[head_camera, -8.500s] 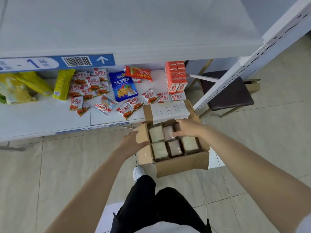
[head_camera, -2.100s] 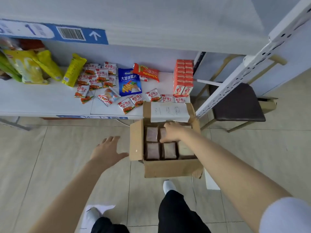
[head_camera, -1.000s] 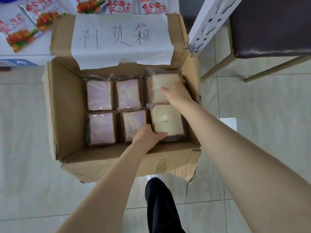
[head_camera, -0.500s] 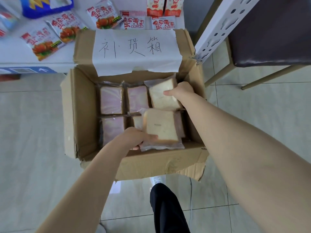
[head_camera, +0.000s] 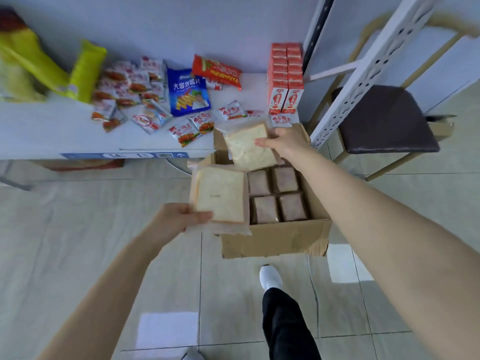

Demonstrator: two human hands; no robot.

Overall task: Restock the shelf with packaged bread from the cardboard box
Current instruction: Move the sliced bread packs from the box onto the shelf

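An open cardboard box [head_camera: 272, 240] stands on the tiled floor in front of a low white shelf [head_camera: 59, 136]. Several bread packs [head_camera: 276, 200] lie in it. My left hand [head_camera: 179, 220] grips the lower left corner of one clear-wrapped bread pack [head_camera: 219, 194], held above the box's left edge. My right hand [head_camera: 281, 141] holds a second bread pack [head_camera: 249, 148] by its right side, above the box's far edge and close to the shelf front.
The shelf carries small red-and-white snack packets [head_camera: 192, 128], a blue snack bag [head_camera: 188, 93], an orange bag [head_camera: 217, 71], stacked red cartons [head_camera: 285, 79] and yellow bags [head_camera: 85, 71]. A white perforated shelf upright [head_camera: 363, 74] and a dark-seated stool [head_camera: 384, 120] stand right of the box.
Both hands have lifted their bread packs out of the box. The left pack moved left past the box wall, the right pack rose toward the shelf. My view pulled back.
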